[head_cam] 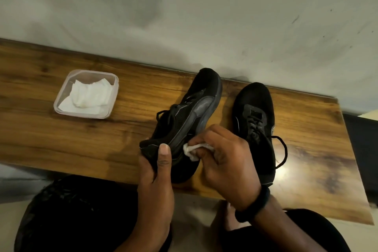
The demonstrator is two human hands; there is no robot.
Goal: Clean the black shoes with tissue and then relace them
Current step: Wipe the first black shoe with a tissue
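Here, closest to my view, I see the left hand (155, 172) gripping the heel of the tilted shoe (190, 112). The thumb lies flat on the back edge and the fingers curl under it. This shoe leans on its side, the heel lifted at the near edge of the wooden table (41, 133) and the toe pointing away. Against the lower side of this shoe, the right hand (227, 161) pinches a small crumpled tissue (192, 149) between curled fingers, and the tissue touches the sole edge. A dark band (253, 204) sits on that wrist. Just to the right of the tilted shoe, the second shoe (253, 120) stands flat with loose laces (283, 149). Well to the left of the tilted shoe and a little farther, a clear container (113, 98) holds white tissues (88, 96). Beyond the toe of the shoe there is a pale wall (184, 16).
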